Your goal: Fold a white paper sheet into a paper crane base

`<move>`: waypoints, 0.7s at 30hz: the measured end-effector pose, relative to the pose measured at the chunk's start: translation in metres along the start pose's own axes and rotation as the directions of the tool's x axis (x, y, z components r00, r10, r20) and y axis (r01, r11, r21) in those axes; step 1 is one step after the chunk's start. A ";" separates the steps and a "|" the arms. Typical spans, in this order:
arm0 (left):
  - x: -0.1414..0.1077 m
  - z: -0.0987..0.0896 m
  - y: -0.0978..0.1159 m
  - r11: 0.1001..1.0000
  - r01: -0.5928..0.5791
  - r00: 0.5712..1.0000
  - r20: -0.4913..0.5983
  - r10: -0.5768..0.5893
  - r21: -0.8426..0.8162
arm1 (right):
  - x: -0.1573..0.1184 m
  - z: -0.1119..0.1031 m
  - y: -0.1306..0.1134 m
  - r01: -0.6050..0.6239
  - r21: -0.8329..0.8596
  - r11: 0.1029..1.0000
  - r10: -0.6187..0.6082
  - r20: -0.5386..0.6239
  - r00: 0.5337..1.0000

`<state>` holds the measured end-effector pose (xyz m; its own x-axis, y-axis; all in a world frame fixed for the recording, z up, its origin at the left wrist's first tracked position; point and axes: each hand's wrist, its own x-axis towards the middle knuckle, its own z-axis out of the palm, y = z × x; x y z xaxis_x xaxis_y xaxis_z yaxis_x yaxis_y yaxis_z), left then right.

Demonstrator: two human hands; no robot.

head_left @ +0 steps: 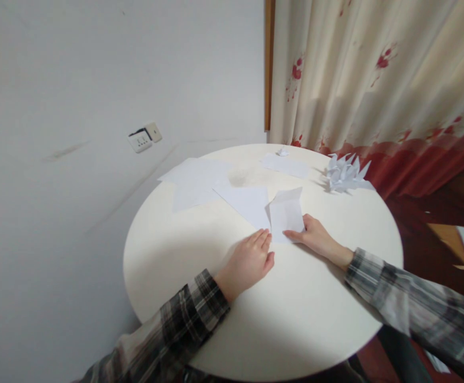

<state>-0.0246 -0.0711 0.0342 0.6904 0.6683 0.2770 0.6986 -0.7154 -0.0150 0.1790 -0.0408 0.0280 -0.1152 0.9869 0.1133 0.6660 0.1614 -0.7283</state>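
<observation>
A creased sheet of white paper (286, 213) stands partly raised off the round table, its top flap bent back. My right hand (314, 235) grips its right edge, thumb in front and fingers behind. At the lower left corner of that sheet, my left hand (251, 259) lies on the tabletop. Its fingers are stretched out side by side, tips at the paper's edge, and nothing shows in its grasp. Just left of the folded sheet lies a flat white sheet (247, 201), close to my left fingertips.
More white sheets (195, 178) overlap at the back left of the white table (168, 255). A small folded paper piece (283, 151) rests by another sheet (285, 165) at the back. A spiky folded-paper cluster (345, 173) sits at the right rear. Wall and curtain (335, 80) stand behind.
</observation>
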 end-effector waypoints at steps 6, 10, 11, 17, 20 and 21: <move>0.001 0.000 0.000 1.000 0.009 1.000 -0.002 -0.009 -0.007 | -0.001 -0.001 0.000 -0.036 0.038 0.999 0.037 -0.008 0.999; 0.001 -0.001 0.000 1.000 0.005 1.000 0.010 -0.005 0.001 | -0.002 -0.003 0.003 -0.075 0.140 0.987 0.074 0.013 0.997; 0.001 -0.001 0.000 1.000 0.003 1.000 0.009 -0.003 0.002 | -0.002 -0.004 0.004 -0.083 0.168 0.982 0.081 0.016 0.997; 0.000 0.002 -0.001 1.000 -0.006 1.000 -0.023 0.005 -0.013 | -0.002 -0.008 0.005 -0.112 0.192 0.975 0.111 0.016 0.994; -0.001 0.001 -0.001 0.999 -0.028 0.996 -0.090 0.024 -0.039 | 0.000 -0.011 0.010 -0.139 0.230 0.963 0.146 -0.017 0.989; -0.002 0.000 -0.002 0.997 -0.039 0.993 -0.115 0.032 -0.062 | 0.001 -0.013 0.013 -0.133 0.247 0.960 0.147 -0.039 0.988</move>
<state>-0.0272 -0.0711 0.0337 0.6861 0.6175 0.3848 0.6581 -0.7522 0.0337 0.1971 -0.0374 0.0272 0.0130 0.9994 0.0316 0.4721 0.0217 -0.8813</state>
